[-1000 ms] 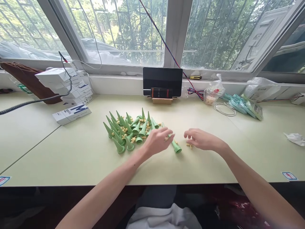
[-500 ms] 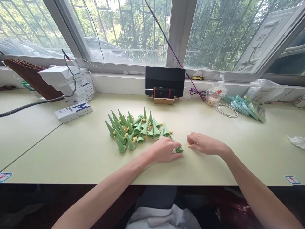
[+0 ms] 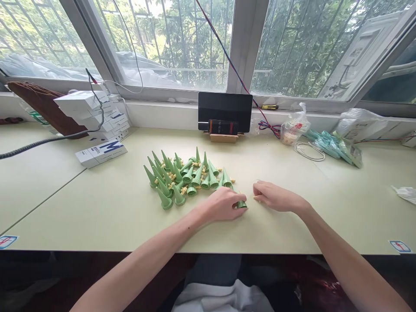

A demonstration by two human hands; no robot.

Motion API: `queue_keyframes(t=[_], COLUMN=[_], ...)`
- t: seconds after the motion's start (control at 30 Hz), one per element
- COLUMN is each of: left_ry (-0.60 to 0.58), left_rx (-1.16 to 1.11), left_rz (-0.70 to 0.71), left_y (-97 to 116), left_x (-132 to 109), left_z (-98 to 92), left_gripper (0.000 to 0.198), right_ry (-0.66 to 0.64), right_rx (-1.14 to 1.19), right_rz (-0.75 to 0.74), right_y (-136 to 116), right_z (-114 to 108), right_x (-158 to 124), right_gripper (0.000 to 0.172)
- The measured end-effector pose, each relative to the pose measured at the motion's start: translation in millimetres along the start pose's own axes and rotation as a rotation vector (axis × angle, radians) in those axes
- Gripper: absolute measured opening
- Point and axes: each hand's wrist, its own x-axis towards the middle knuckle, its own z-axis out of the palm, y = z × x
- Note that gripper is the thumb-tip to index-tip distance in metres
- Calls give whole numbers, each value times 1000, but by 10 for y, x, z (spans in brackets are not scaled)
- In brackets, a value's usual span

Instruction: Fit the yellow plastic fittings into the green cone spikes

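Note:
My left hand (image 3: 227, 203) rests on the pale table (image 3: 208, 236), its fingers closed on a green cone (image 3: 241, 204) whose open round end faces right. To the right, my right hand (image 3: 274, 197) has its fingertips pinched together low over the table. A small yellowish bit shows at those fingertips, too small to make out. Left of and behind my left hand lies a pile of green cones (image 3: 179, 196) with small yellow valve-like pieces (image 3: 183, 190) among them. Some cones stand upright and others lie on their sides.
A dark tablet (image 3: 225, 108) and a phone (image 3: 221, 127) lean at the back on a cardboard stand. White boxes (image 3: 102, 154) are at the left. Behind at the right are a plastic bag (image 3: 294, 128), a coiled cable (image 3: 308, 151) and teal packets (image 3: 334, 147).
The green cone has shifted slightly left and turned in my left hand. My right hand has moved a little to the left, still pinched.

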Motion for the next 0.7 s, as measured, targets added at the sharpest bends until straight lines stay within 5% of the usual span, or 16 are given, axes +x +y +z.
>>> queue_keyframes(t=[0.23, 0.43, 0.6, 0.7], left_ry=[185, 475, 613, 635], left_rx=[-167, -204, -307, -470], left_rz=[1, -96, -327, -421], left_y=[-6, -82, -87, -71], left_x=[-17, -8, 19, 27], left_z=[-16, 19, -9, -46], left_gripper=[22, 23, 24, 26], right_ry=[76, 339, 699, 721], right_rx=[4, 49, 226, 284], right_rz=[55, 0, -80, -107], right_y=[-42, -114, -154, -146], right_z=[-44, -173, 19, 199], right_x=[74, 349, 615, 657], right_gripper=[12, 15, 27, 33])
